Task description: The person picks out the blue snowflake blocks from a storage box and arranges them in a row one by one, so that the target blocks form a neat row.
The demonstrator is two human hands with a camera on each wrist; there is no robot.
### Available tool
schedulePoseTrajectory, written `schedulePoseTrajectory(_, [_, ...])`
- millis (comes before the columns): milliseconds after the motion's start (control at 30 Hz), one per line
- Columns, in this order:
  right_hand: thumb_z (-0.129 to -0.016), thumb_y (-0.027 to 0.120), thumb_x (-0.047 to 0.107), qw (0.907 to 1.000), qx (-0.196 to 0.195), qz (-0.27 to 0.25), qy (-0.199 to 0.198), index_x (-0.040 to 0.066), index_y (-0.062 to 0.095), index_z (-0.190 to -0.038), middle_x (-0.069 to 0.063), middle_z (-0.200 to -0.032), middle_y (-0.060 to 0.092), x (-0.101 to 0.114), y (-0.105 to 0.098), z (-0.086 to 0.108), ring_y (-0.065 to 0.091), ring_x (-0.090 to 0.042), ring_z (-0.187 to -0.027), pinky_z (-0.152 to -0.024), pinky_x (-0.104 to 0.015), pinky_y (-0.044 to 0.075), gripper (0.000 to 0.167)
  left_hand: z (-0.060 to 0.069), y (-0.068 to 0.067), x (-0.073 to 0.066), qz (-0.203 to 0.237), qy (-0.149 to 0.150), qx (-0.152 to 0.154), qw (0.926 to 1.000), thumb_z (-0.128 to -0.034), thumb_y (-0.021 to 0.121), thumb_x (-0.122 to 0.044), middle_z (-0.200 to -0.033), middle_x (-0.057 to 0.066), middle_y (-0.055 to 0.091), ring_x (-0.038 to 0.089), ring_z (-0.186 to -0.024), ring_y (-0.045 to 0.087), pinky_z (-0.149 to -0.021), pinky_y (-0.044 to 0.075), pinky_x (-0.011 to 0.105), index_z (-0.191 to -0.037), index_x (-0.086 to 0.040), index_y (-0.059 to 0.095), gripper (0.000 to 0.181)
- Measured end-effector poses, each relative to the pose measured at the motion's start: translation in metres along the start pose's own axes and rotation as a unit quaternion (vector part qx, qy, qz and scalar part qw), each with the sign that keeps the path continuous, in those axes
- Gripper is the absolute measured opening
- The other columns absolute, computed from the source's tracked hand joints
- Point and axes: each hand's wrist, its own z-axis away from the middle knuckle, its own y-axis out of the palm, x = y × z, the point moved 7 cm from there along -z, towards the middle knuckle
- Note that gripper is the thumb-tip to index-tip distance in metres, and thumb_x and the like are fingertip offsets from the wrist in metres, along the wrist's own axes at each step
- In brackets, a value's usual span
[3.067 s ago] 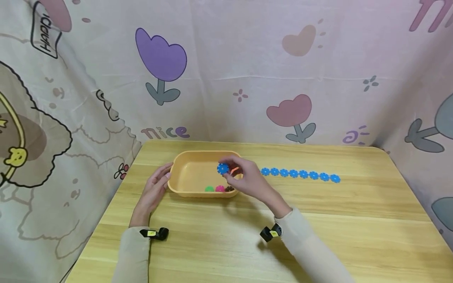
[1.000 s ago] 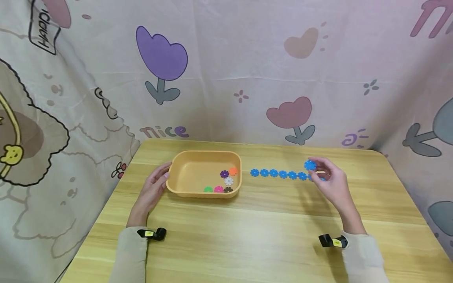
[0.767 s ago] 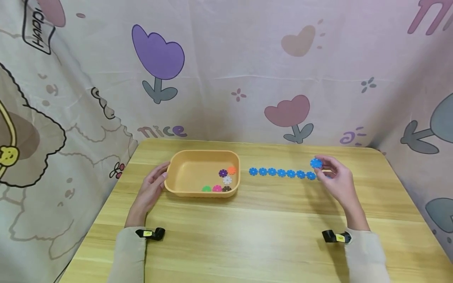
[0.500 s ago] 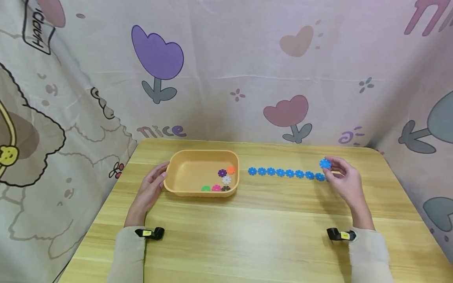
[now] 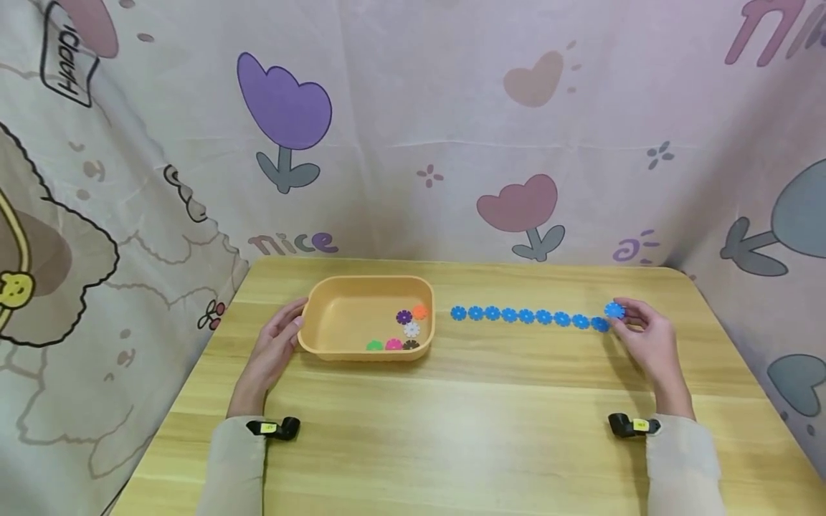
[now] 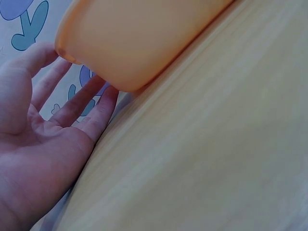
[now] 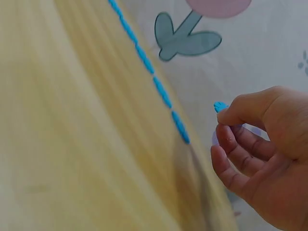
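Note:
My right hand [image 5: 654, 347] pinches a blue notched plastic disc [image 5: 614, 309] between thumb and fingers. It is held just above the right end of a row of blue discs [image 5: 525, 316] lying flat on the table. In the right wrist view the pinched disc [image 7: 220, 107] is raised clear of the row. My left hand [image 5: 271, 351] touches the left end of a yellow-orange plastic basin [image 5: 348, 355], its fingers extended against the outer wall in the left wrist view. Purple [image 5: 404, 317], orange [image 5: 419, 312], white [image 5: 411, 329], green [image 5: 375, 345], pink [image 5: 393, 345] and dark brown [image 5: 411, 345] discs lie in the basin.
The wooden table [image 5: 452, 430] reaches back to a patterned cloth [image 5: 387, 143] hung behind it and at both sides. The row of discs runs rightward from near the basin's right end. A small black camera sits on each wrist.
My right hand took a blue disc out of the basin, carried it rightward along the row, and has lowered it near the row's right end. The left hand stays at the basin.

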Motion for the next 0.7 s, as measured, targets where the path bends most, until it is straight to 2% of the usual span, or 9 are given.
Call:
schedulePoseTrajectory(200, [-0.093,0.072,0.0,0.9994,-0.007,0.035,0.005,-0.01,0.065,-0.125,-0.027,-0.104,0.067,-0.016,-0.003,0.002,0.051,0.012,-0.081,-0.073,-0.001,0.044,0.035,0.001,-0.001,0.001,0.002,-0.007,-0.004,1.0,-0.1101,0.048,-0.011,-0.154,0.013,0.041,0.016,-0.133,0.052,-0.102,0.05,0.023,-0.157,0.0,0.035,0.05])
schedulePoseTrajectory(367, [-0.093,0.072,-0.001,0.999,0.0,0.043,0.011,-0.012,0.064,-0.125,-0.029,-0.105,0.067,-0.025,-0.004,0.005,0.05,0.013,-0.079,-0.07,-0.001,0.044,0.035,-0.001,-0.001,0.001,0.004,-0.008,-0.003,1.0,-0.1101,0.047,-0.009,-0.151,0.008,0.045,0.015,-0.132,0.052,-0.102,0.05,0.023,-0.157,0.0,0.036,0.049])
schedulePoseTrajectory(700, [-0.096,0.072,0.009,0.9954,0.035,0.075,0.047,-0.009,0.065,-0.127,-0.025,-0.107,0.065,-0.035,-0.004,0.005,0.05,0.009,-0.079,-0.068,-0.002,0.045,0.037,0.0,-0.001,0.003,0.01,0.002,0.008,0.9999,-0.1102,0.047,-0.01,-0.152,0.011,0.043,0.017,-0.132,0.053,-0.102,0.051,0.025,-0.157,0.0,0.034,0.05])
